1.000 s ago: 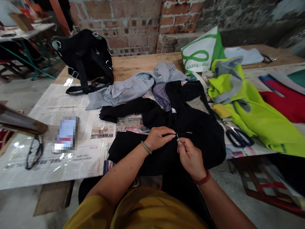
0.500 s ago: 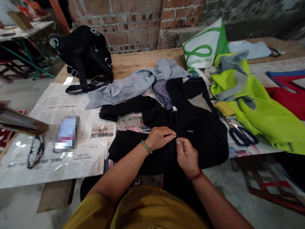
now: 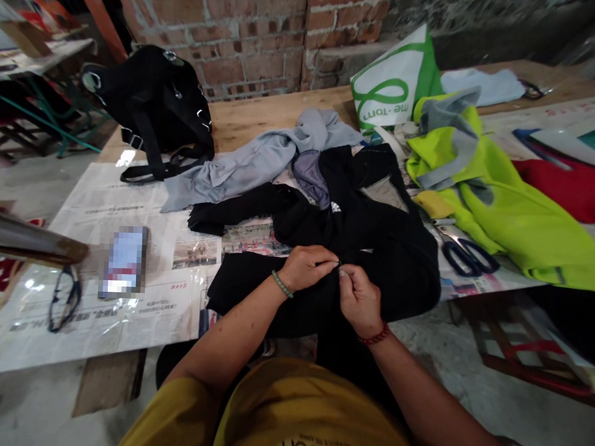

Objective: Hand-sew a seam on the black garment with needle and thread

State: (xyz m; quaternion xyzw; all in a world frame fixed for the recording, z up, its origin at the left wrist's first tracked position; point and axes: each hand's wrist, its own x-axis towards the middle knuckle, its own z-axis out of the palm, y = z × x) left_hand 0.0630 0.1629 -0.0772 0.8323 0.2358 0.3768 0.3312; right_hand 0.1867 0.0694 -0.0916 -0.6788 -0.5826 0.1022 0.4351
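Note:
My left hand (image 3: 306, 265), with a green bead bracelet, is closed in a pinch. What its fingertips hold is too small to make out. Almost touching it, my right hand (image 3: 360, 302), with a red bracelet, pinches a thin, short sliver that looks like a sewing needle (image 3: 340, 265). Both hands are above the black garment (image 3: 404, 253), which has a small white logo and lies spread along the table's front edge. A grey garment (image 3: 251, 159) lies behind it. Scissors with dark blue handles (image 3: 469, 256) rest to the right.
At left on newspaper (image 3: 147, 322) lie a blurred phone (image 3: 124, 261) and eyeglasses (image 3: 64, 299). A black bag (image 3: 155, 107) stands behind. A green-and-white bag (image 3: 385, 86), a neon yellow garment (image 3: 517, 217) and red cloth (image 3: 557, 190) are on the right. A wooden stool (image 3: 527, 351) is below.
The whole scene has shifted slightly left as my head turned. My two hands remain pinched fingertip to fingertip over the black garment.

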